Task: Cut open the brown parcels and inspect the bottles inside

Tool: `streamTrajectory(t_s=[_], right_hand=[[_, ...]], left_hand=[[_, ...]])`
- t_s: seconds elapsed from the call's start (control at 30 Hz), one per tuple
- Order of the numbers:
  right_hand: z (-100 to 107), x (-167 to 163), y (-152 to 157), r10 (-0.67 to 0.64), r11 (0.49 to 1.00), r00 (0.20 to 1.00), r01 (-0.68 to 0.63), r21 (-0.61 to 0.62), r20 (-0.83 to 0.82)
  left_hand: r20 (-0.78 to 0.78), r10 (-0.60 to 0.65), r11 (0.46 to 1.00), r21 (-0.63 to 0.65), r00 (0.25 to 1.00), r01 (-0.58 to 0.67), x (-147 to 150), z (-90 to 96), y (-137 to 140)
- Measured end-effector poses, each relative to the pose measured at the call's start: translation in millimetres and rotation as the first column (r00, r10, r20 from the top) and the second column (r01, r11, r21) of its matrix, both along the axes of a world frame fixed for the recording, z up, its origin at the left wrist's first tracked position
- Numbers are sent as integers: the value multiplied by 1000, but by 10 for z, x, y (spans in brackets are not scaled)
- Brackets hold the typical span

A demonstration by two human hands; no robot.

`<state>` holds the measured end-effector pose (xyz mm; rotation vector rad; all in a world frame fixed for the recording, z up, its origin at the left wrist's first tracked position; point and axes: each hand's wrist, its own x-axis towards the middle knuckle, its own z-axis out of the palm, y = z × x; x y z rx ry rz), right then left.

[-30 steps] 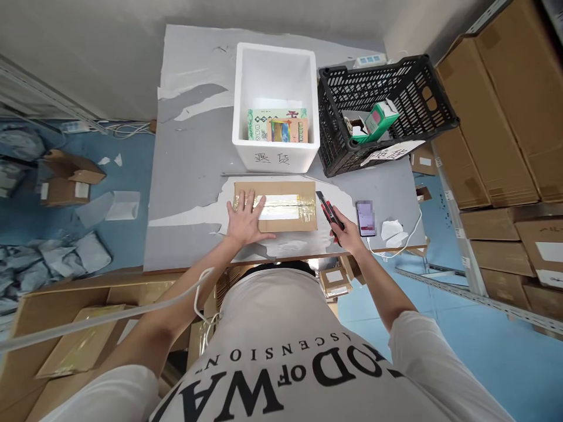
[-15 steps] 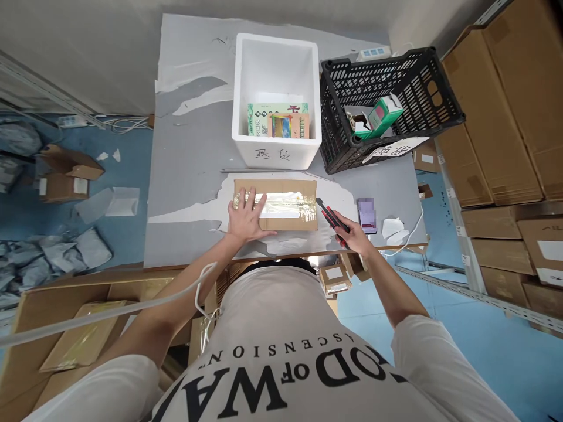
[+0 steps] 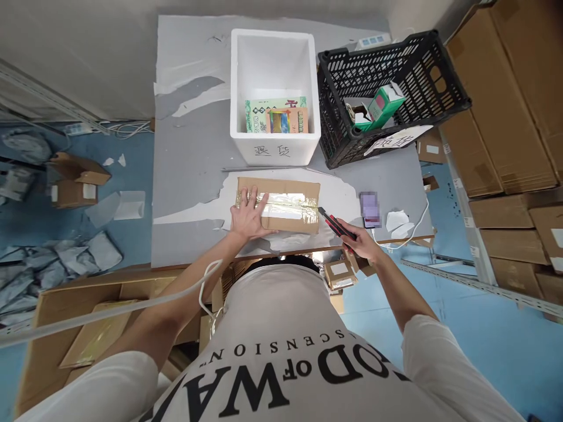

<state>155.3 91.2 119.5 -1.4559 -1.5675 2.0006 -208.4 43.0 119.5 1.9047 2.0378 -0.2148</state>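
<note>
Partly beneath the left hand (image 3: 248, 219), fingers splayed, lies a taped carton (image 3: 291, 205)

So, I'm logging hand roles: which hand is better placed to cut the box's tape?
Probably the right hand: it holds the utility knife, tip by the box; the left hand lies spread over its other end.

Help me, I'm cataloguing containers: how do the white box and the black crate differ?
The white box has solid walls; the black crate has slotted ones. The white box is written on directly; the black crate bears a white label. The white box sits nearly straight, the black crate angled. Both stand open, holding things.
</note>
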Motion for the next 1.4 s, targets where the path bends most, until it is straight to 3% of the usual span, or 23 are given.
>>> streamTrajectory(t_s=[0.17,0.33,0.43,0.53,0.6,0.67,0.73,0.8,0.87,1.03,1.13,1.23,1.33,1.4], right_hand=[[-167,24,-348,27,999,999,-28,-36,-17],[-60,113,-410,-12,999,1000,13,-38,23],[29,245,-359,-174,984,984,173,46,39],[-27,209,-338,-406,906,913,407,117,-32],[-147,16,-380,-535,835,839,543,86,-105],[-288,-271,-467,-613,785,774,620,-7,-160],[-412,-564,-569,-636,770,747,629,-106,-192],[-503,-790,-656,-649,761,732,627,-168,-209],[-570,-923,-707,-670,743,710,641,-193,-217],[-705,-950,-633,-641,766,728,628,-138,-243],[-748,-873,-380,-654,750,711,654,-99,-261],[-730,-837,67,-663,731,678,677,-82,-317],[-679,-915,584,-599,775,715,630,-37,-360],[-659,-1030,866,-531,826,779,564,4,-334]], left_hand=[[-12,-15,1000,6,1000,15,-10,-8,0],[15,-16,1000,21,1000,16,-17,6,-17],[92,-10,999,36,996,7,-30,29,-26],[269,35,994,90,962,-61,-141,21,-7],[420,128,960,174,899,-218,-311,-32,45],[578,239,876,218,780,-430,-549,-133,141],[728,324,814,111,604,-570,-799,-272,267],[825,380,812,-81,418,-578,-990,-420,400],[868,389,830,-184,310,-527,-1075,-547,510],[935,300,880,-195,188,-434,-1020,-661,581],[950,251,895,-154,187,-420,-1035,-605,412],[948,223,887,-100,228,-452,-1018,-539,49],[932,229,862,-60,282,-503,-812,-534,-447],[896,235,843,5,376,-539,-571,-568,-786]])
